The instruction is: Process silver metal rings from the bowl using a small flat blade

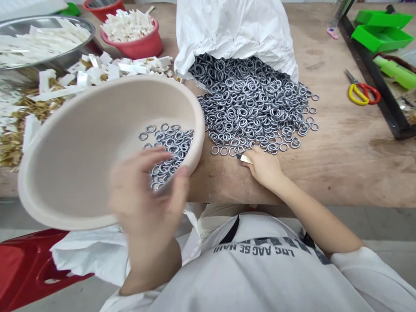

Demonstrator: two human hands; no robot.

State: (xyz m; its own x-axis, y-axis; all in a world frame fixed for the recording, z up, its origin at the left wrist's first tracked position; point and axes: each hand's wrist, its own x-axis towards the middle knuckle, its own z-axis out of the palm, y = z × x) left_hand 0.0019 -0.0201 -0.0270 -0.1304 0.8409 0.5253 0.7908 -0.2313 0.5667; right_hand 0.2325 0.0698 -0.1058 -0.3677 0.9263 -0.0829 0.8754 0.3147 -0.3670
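Note:
My left hand (147, 197) is over the near right side of a large beige plastic basin (81, 125), blurred by motion. Its thumb and fingers are apart, and I see nothing held between them. Grey metal rings (175, 141) lie in the basin's right part, some hidden behind this hand. My right hand (264, 169) rests at the near edge of a heap of similar rings (247, 104) on the table. It is closed on a small flat white strip with a dark tip (244, 159); its kind is unclear. The heap spills from the mouth of a white woven sack (234, 30).
Scissors (362, 93) with yellow and red handles lie right on the wooden table (357, 160), near a dark metal frame (380, 91) and green trays (383, 37). White pieces fill a red bowl (139, 45) and a steel basin (92, 30). A red stool (22, 268) stands below left.

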